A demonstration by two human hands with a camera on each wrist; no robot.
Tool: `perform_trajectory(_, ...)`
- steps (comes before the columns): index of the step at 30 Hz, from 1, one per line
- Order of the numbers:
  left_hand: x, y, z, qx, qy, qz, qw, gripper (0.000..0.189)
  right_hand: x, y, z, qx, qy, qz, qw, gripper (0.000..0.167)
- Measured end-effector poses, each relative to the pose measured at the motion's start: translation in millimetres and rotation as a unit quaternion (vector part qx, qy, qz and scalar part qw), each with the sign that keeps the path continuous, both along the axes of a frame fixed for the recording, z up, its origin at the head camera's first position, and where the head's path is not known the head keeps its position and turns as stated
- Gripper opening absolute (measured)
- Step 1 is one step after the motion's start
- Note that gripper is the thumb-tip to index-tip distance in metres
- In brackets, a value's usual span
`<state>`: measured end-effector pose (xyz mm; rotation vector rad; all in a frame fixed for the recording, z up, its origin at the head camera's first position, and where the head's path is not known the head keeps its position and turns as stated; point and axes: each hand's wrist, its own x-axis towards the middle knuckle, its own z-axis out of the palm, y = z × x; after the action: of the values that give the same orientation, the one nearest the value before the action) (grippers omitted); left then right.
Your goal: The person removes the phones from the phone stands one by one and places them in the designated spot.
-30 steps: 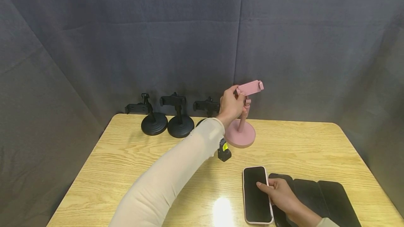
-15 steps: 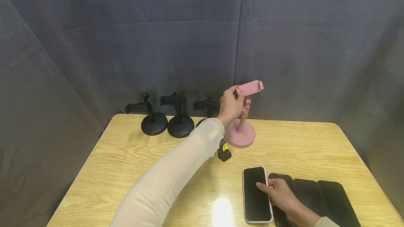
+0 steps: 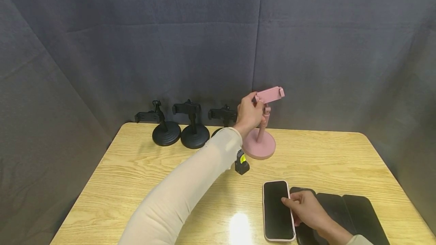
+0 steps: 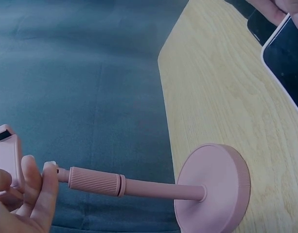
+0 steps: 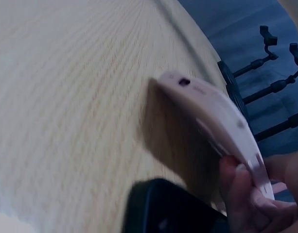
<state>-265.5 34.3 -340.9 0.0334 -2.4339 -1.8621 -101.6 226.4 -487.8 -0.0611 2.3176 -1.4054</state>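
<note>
At the table's back stands a pink phone stand (image 3: 259, 146) on a round base. My left hand (image 3: 250, 113) holds one end of its tilted clamp (image 3: 270, 95); in the left wrist view, fingers curl behind the clamp near the neck (image 4: 93, 180). A phone (image 3: 277, 211) in a pale pink case is at the front, dark screen up. My right hand (image 3: 309, 210) pinches its right long edge, thumb over the screen. The right wrist view shows the phone (image 5: 212, 114) tilted, its near end raised above the table with a shadow below.
Left of the pink stand, black phone stands (image 3: 194, 136) line the back edge, one partly behind my left arm. Flat black phone-like slabs (image 3: 332, 209) lie side by side under my right wrist. A small black device (image 3: 242, 163) hangs at my left wrist. Grey curtain (image 3: 204, 48) surrounds the table.
My right hand has shifted slightly right with the phone, and its thumb sits closer to the phone's edge. The left hand and the pink stand stay put.
</note>
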Motion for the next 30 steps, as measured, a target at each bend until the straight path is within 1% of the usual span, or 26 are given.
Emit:
perform_trajectory(6,-0.7,0.1,0.1,-0.005,0.000,-0.001,1.0000,0.042,-1.3,-0.1,0.4,0.037,0.052,0.015,0.9978,0.042)
perform_trajectory(11,-0.3,-0.7,0.4,-0.006,-0.003,-0.002,1.0000,0.041,-2.3,1.1,0.1,0.065,0.085,0.021,0.9941,0.040)
perform_trajectory(17,-0.4,-1.1,0.2,-0.008,-0.007,-0.003,0.9999,0.043,-2.4,1.5,-0.9,0.093,0.095,0.021,0.9910,0.039)
perform_trajectory(21,-0.7,-1.5,0.7,-0.010,-0.005,-0.002,0.9999,0.043,-2.2,0.8,-0.5,0.103,0.102,0.022,0.9892,0.038)
perform_trajectory(27,-1.1,-1.2,0.4,-0.015,0.001,0.003,0.9999,0.042,-2.1,0.7,-2.0,0.138,0.105,0.011,0.9848,0.036)
perform_trajectory(30,-1.1,-1.1,0.4,-0.018,0.004,0.004,0.9998,0.041,-2.7,1.6,-3.2,0.146,0.115,0.014,0.9825,0.036)
